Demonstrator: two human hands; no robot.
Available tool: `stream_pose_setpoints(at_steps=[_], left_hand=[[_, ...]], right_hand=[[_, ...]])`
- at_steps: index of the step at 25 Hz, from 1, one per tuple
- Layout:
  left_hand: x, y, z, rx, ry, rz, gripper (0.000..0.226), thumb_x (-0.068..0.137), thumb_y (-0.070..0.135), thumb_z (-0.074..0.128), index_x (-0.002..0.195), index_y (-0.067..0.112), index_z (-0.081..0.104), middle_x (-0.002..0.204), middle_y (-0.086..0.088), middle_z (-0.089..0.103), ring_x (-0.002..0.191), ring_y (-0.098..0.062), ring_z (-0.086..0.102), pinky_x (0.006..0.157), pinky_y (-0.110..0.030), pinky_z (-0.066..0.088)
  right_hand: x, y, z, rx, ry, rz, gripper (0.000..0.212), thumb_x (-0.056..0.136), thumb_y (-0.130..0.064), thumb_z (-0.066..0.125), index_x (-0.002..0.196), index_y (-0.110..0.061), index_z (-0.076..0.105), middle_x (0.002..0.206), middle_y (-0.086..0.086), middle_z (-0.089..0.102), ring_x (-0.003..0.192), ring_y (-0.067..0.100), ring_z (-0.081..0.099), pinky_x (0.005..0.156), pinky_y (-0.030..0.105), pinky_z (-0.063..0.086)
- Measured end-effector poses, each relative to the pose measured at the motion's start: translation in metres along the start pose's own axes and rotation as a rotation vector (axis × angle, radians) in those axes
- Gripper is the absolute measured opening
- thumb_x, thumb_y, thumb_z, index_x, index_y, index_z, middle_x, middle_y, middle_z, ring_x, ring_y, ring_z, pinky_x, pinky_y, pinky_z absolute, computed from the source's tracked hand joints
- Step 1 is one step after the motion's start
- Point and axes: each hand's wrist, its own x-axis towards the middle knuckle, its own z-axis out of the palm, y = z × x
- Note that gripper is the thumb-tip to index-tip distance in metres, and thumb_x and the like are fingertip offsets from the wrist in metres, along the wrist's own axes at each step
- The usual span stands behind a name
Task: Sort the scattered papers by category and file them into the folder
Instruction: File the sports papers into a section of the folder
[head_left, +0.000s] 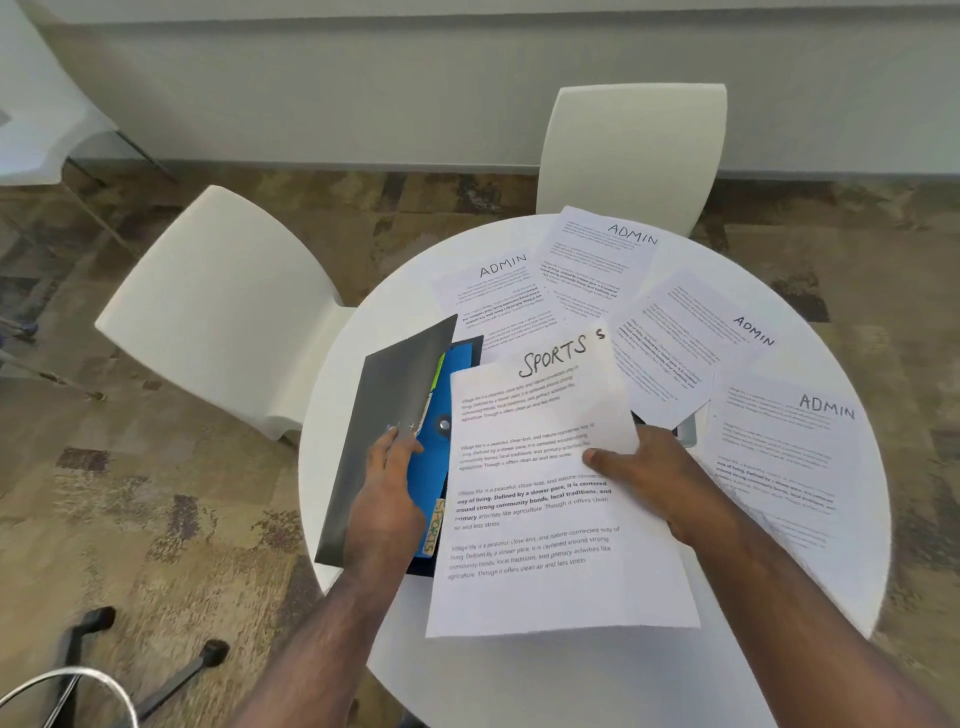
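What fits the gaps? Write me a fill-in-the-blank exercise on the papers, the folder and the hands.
1. The right hand holds a sheet headed ____.
2. The sheets lying flat on the round table are headed ____.
3. The left hand holds open the folder's ____ cover.
4. The divider inside the folder is ____.

Missing words: SPORTS; ADMIN; grey; blue

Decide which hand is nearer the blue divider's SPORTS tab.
Left. The left hand holds the grey cover open right beside the SPORTS tab; the right hand grips the SPORTS sheet farther right.
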Motion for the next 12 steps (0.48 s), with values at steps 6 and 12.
stream_pose_setpoints(at_steps=[6, 12], left_hand=[[0.003, -0.017, 0.002, -0.125, 0.061, 0.061, 0.05, 0.081, -0.02, 0.042, 0.091, 0.028, 0.052, 0.156, 0.009, 0.035, 0.111, 0.002, 0.042, 0.072, -0.03, 0.058], [0.013, -0.031, -0.001, -0.154, 0.079, 0.079, 0.056, 0.076, -0.02, 0.04, 0.084, 0.035, 0.047, 0.143, 0.016, 0.047, 0.118, 0.011, 0.04, 0.07, 0.001, 0.039]], right_hand=[[0.025, -0.033, 0.027, -0.204, 0.029, 0.011, 0.015, 0.083, -0.013, 0.073, 0.081, -0.026, 0.065, 0.078, -0.014, 0.068, 0.068, 0.005, 0.067, 0.052, 0.019, 0.049], [0.047, -0.055, 0.062, -0.452, 0.124, -0.075, 0.017, 0.084, -0.019, 0.066, 0.1, -0.014, 0.072, 0.091, 0.001, 0.07, 0.073, 0.019, 0.062, 0.051, 0.018, 0.037]])
